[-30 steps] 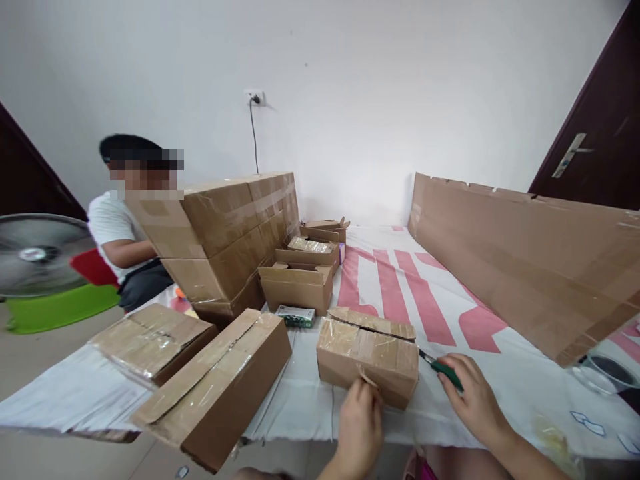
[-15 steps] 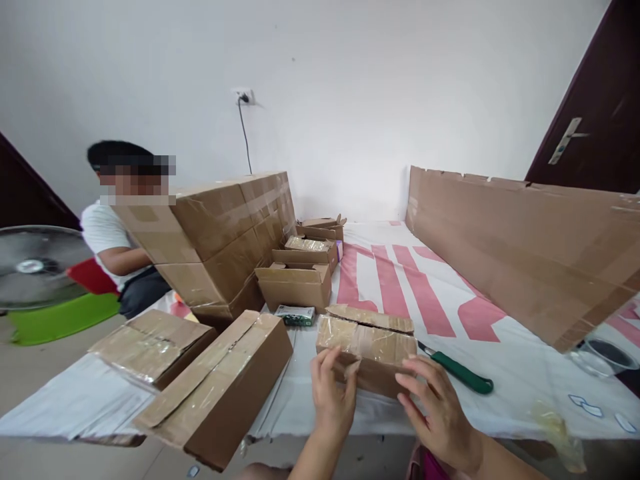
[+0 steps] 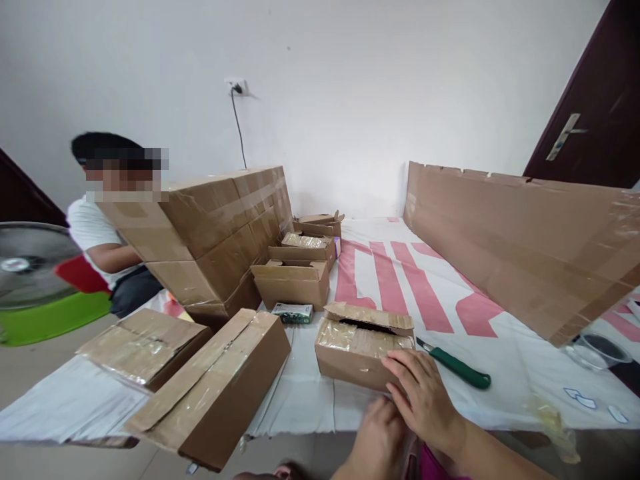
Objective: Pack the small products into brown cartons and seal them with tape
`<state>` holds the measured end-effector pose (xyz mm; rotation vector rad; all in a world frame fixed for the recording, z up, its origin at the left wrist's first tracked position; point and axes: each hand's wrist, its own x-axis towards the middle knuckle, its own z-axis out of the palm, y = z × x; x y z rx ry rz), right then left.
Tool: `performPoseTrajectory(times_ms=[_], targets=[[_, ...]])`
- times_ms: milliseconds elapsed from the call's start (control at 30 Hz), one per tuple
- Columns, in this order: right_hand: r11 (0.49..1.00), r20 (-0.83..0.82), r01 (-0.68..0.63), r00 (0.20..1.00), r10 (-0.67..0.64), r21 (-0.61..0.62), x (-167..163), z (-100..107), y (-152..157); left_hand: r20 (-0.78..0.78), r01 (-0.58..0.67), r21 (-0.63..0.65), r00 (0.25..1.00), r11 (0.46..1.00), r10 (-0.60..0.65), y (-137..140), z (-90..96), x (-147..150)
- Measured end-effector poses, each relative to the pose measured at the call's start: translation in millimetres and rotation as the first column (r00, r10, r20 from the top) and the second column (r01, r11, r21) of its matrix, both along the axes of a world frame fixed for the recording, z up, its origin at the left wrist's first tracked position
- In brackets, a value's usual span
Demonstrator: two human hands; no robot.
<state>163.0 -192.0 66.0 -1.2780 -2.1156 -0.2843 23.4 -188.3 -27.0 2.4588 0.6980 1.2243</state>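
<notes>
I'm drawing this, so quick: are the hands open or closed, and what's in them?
Left hand: looks curled, but partly hidden; can't tell whether it's closed or holding anything.
Right hand: open, resting on the taped cardboard box.

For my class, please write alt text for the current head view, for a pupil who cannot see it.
A person's right hand rests on a taped box with a gap in its top; the left hand is in front, by the table edge. A green knife lies right of the box. More boxes and another person are to the left.
</notes>
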Motion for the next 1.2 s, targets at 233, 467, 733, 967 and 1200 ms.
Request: performPoseTrajectory(times_ms=[233,467,733,967,1200], targets=[[0.994,-0.248,-0.042,0.966,0.065,0.098,15.8,-7.1,-23.0,0.368,0.315,-0.609,0.925,0.728,-0.092,-4.0,19.9,-4.2],[0.939,-0.544,-0.151,0.838,-0.045,-0.31,16.3,-20.5,-48.5,0.663,0.63,-0.74,0.743,0.236,0.091,1.9,35.8,-9.2],[0.85,-0.752,-0.176,0.576,-0.32,-0.496,30.4,-17.1,-38.4,0.484,0.35,-0.836,0.833,0.422,0.269,5.5,26.4,0.8],[0.787,-0.693,-0.234,0.651,-0.309,-0.571,11.1,-26.8,-48.6,0.433,0.296,-0.812,0.883,0.502,0.179,0.7,15.4,9.0],[0.828,-0.639,-0.023,0.647,-0.415,-0.561,72.3,-33.5,-64.0,0.429,0.282,-0.821,0.878,0.496,0.21,4.9,11.8,9.3]])
